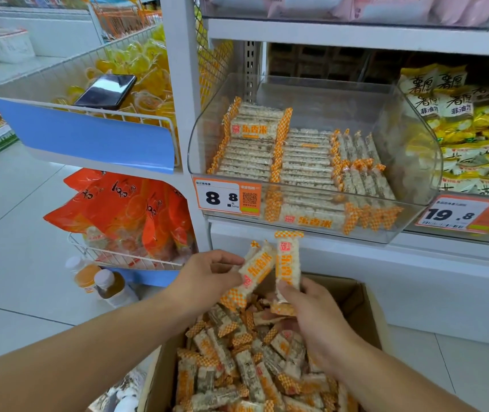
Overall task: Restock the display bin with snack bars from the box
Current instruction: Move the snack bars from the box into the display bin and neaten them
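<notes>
At the far left hangs a white wire basket with a blue front panel (83,138); it holds yellow packets, and a black smartphone (106,90) lies on top of them. Under it, a second wire basket carries orange plastic bags (124,209), and two small bottles with white caps (100,285) stand on the tiled floor beside it.

Moving to the middle, the left hand (204,278) is raised above the open brown cardboard box (362,304). Its fingers (225,257) are curled and pinch a snack bar in a clear wrapper with orange checked ends (255,270), which is tilted. Just beside it, the right hand (317,316) pinches a second bar of the same kind (288,260) by its lower end, between thumb and fingers, and this one stands nearly upright. The two bars are touching or almost touching; I cannot tell which.

Above the hands sits the clear plastic display bin (415,179) on the white shelf, with an orange price tag showing 8.8 (227,197). Inside it, bars already lie in neat rows on the left and in the middle, but the right part and the upper space are free. The box is full of loose bars. So I judge that the restocking is started but far from finished.

At the right, a neighbouring bin holds yellow and white snack packets (460,114).
</notes>
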